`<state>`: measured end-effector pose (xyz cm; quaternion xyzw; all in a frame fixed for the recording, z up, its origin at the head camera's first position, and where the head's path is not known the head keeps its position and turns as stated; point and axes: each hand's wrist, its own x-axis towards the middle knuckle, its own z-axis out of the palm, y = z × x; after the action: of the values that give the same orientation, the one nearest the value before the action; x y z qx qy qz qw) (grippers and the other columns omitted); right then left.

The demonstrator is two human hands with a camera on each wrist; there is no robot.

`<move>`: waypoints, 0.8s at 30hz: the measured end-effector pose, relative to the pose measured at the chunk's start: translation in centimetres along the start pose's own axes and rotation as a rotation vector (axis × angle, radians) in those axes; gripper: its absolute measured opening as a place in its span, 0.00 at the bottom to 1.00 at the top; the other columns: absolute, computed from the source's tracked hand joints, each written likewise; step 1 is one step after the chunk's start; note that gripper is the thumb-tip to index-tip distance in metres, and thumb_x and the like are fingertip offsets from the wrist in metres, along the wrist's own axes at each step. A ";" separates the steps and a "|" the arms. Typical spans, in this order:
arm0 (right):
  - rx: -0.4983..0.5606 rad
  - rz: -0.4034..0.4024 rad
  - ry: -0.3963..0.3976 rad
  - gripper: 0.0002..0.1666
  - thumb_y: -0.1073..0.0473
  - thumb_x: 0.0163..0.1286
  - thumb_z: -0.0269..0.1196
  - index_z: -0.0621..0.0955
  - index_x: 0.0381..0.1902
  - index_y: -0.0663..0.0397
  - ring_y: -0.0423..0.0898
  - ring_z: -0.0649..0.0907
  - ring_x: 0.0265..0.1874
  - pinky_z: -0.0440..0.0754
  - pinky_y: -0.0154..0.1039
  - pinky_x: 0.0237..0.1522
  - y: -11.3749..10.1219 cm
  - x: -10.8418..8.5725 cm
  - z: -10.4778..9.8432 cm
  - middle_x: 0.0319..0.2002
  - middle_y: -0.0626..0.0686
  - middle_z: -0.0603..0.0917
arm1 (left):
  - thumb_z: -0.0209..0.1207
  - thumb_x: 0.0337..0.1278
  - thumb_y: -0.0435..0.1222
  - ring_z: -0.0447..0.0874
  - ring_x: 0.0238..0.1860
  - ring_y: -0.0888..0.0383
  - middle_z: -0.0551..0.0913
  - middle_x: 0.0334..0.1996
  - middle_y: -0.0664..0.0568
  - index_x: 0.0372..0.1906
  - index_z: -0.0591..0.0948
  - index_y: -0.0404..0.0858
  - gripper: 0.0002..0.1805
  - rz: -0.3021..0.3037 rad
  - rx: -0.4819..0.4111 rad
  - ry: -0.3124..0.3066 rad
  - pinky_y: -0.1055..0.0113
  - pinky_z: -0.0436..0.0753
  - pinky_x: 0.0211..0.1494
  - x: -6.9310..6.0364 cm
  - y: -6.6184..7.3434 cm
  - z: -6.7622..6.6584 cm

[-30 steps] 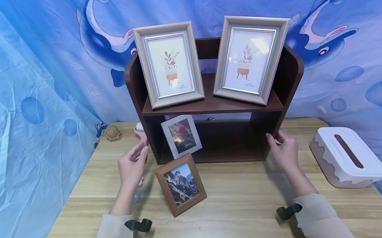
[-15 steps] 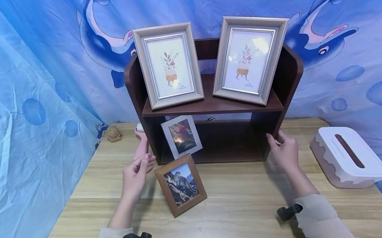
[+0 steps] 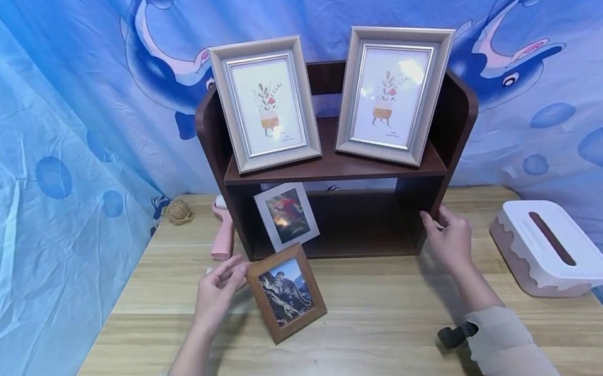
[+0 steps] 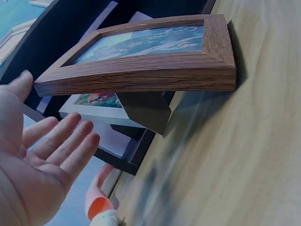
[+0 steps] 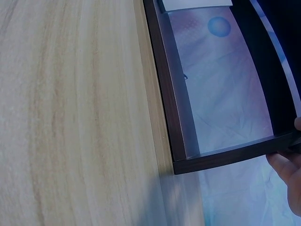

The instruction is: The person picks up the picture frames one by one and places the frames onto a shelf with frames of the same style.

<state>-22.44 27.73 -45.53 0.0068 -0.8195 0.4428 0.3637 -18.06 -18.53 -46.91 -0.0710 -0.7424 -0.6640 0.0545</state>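
The wooden photo frame [image 3: 287,293] has a broad brown border with visible grain, around a picture of a spotted big cat. It stands on the tabletop [image 3: 379,343], leaning back on its opened rear support leg — its face angled upward — near and in front of the left end of the two-tier bookshelf [image 3: 333,168]. The bookshelf is dark brown and stands upright on the same surface, its side panels rounded at the top — one shelf board across the middle, another at the bottom, with openings through its back.
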 end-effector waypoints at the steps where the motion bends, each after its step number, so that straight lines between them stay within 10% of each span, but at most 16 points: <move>1: 0.000 0.001 -0.001 0.04 0.71 0.66 0.67 0.84 0.37 0.71 0.64 0.87 0.41 0.77 0.14 0.35 0.0 0.0 0.0 0.37 0.69 0.87 | 0.56 0.73 0.32 0.87 0.44 0.68 0.79 0.55 0.24 0.65 0.72 0.21 0.23 -0.003 -0.004 -0.005 0.63 0.87 0.52 -0.1 -0.1 0.0; 14: -0.005 0.011 0.003 0.05 0.72 0.66 0.67 0.85 0.39 0.71 0.50 0.89 0.40 0.79 0.16 0.38 0.2 -0.3 0.1 0.38 0.70 0.87 | 0.64 0.65 0.33 0.84 0.56 0.41 0.79 0.57 0.27 0.67 0.69 0.20 0.31 -0.168 0.108 -0.046 0.71 0.84 0.55 -2.4 -1.3 0.5; 24: 0.020 0.007 0.011 0.04 0.71 0.67 0.66 0.85 0.37 0.71 0.43 0.88 0.39 0.79 0.17 0.39 0.2 -0.1 0.2 0.36 0.68 0.88 | 0.68 0.59 0.31 0.86 0.53 0.42 0.83 0.53 0.30 0.64 0.72 0.21 0.32 -0.200 0.032 -0.133 0.66 0.86 0.54 -3.3 -1.8 1.5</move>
<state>-22.56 27.70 -45.76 0.0051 -0.8132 0.4521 0.3665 -15.08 -17.38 -49.41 -0.0398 -0.7582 -0.6480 -0.0604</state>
